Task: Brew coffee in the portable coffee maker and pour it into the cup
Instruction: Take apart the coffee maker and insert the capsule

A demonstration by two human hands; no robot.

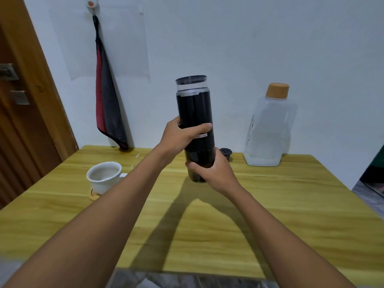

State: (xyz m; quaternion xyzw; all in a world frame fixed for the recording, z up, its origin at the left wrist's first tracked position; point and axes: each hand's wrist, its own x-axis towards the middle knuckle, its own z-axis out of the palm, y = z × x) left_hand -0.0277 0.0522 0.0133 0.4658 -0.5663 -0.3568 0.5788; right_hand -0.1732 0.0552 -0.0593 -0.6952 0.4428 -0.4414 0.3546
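Item held: portable coffee maker [195, 113], tall dark cylinder with a clear cap, upright, raised just above the bench [270, 204].
Left hand [178, 136]: my fingers [204, 127] wrap the middle of the body, thumb across the front near a pale band.
Right hand [212, 169]: my fingers clench the lower section from below.
Cup [104, 176]: white, on a yellow coaster, left of the maker and well apart; it looks empty.
Water bottle [268, 127]: clear, brown cap, standing at the back right by the wall.
Small dark part [226, 152]: on the bench just behind my right hand; what it is I cannot tell.
Step in hand: by the opposed grips, probably twisting the lower section against the body.
Next move calls for: firm counter-turn, maker kept upright; pouring not yet begun.
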